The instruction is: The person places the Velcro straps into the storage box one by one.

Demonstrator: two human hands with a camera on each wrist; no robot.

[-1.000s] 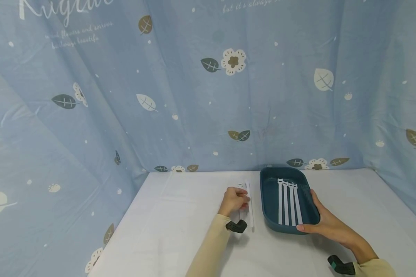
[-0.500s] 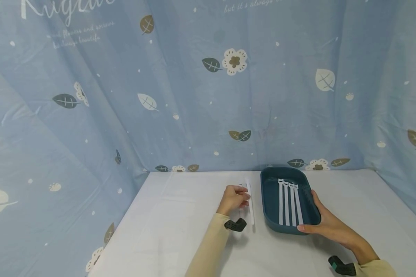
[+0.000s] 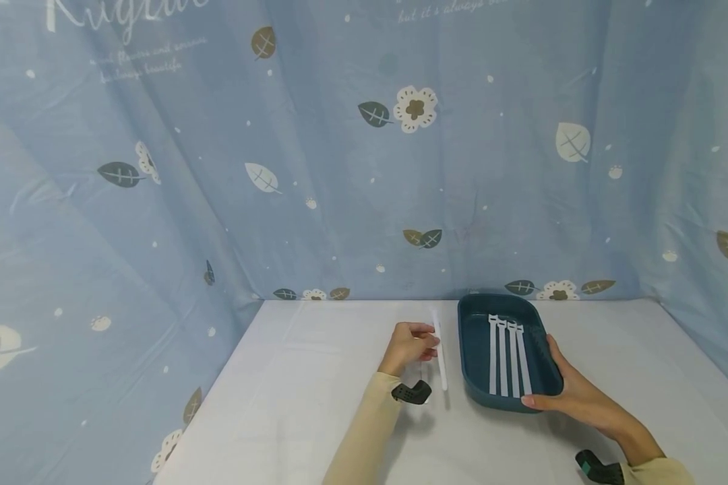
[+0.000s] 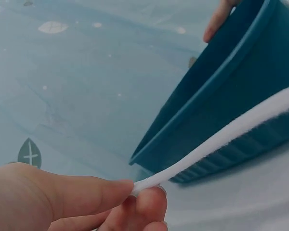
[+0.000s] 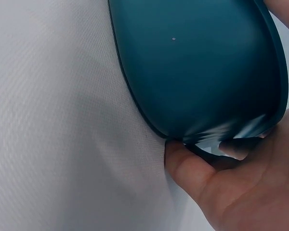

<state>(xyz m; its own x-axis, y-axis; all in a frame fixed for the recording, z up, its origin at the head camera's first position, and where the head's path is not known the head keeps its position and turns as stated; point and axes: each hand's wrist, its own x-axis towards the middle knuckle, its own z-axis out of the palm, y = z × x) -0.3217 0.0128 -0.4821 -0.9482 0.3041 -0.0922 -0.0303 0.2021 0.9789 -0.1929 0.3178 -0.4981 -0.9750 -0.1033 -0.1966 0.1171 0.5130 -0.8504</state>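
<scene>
My left hand [image 3: 409, 347] pinches a white hook-and-loop cable tie [image 3: 442, 367] between thumb and fingertips, left of the dark teal tray [image 3: 476, 350]. In the left wrist view, the cable tie [image 4: 221, 137] stretches from the fingertips across the tray's outer wall [image 4: 241, 115]. Several more white cable ties [image 3: 503, 364] lie side by side inside the tray, their slotted heads toward the back. At the tray's front right corner my right hand [image 3: 576, 391] grips the side, thumb at the front edge. The right wrist view shows that hand [image 5: 245, 192] against the tray wall [image 5: 197, 62].
A white cloth [image 3: 315, 404] covers the table. Behind it and along the left hangs a blue curtain [image 3: 321, 135] printed with leaves and flowers, close to the tray's far end. Each wrist carries a small black camera mount [image 3: 411, 392].
My left hand has raised the cable tie slightly; its lower end now stands farther from its shadow. My right hand keeps its grip on the tray. The head view has shifted a little.
</scene>
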